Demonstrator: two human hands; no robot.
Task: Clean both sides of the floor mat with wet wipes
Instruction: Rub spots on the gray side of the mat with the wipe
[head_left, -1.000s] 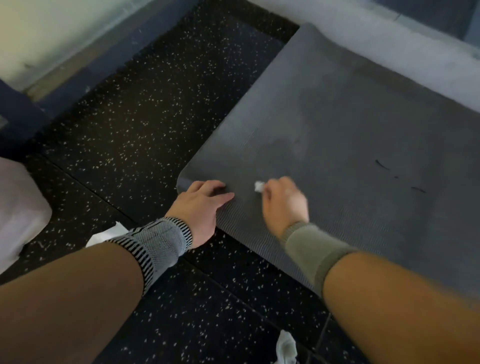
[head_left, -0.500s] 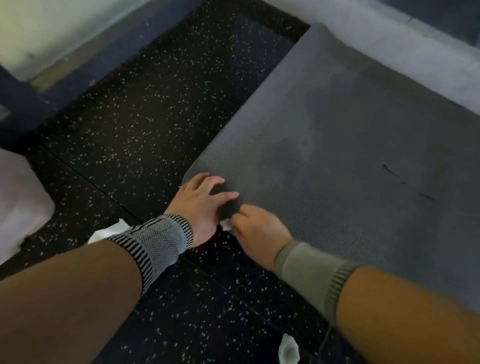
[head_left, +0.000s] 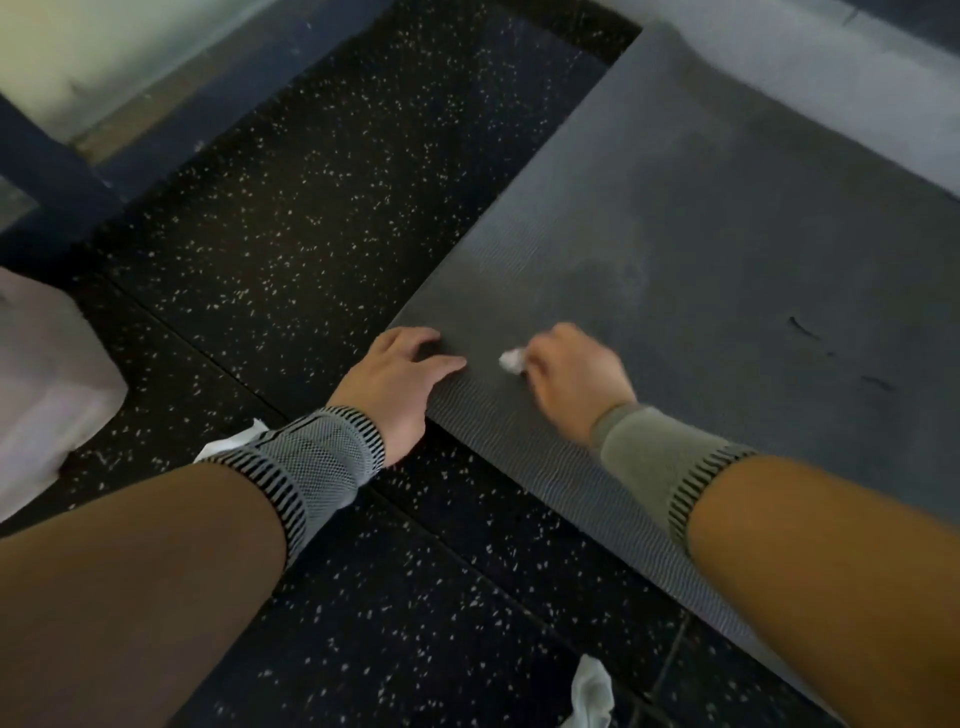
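Observation:
A dark grey ribbed floor mat (head_left: 701, 249) lies flat on the black speckled floor, with damp patches near its middle. My left hand (head_left: 397, 382) presses the mat's near left corner with fingers spread flat. Just to its right, my right hand (head_left: 574, 376) grips a small crumpled white wet wipe (head_left: 511, 360) against the mat's surface. The hand is blurred by motion.
Two used white wipes lie on the floor, one (head_left: 231, 441) by my left wrist and one (head_left: 592, 693) at the bottom edge. A pale bag or cloth (head_left: 47, 384) sits at the left. A light grey strip (head_left: 831, 88) borders the mat's far side.
My right hand has swept the wipe from the mat's near edge beside my left hand back up onto the mat, to the right. My left hand stays on the corner.

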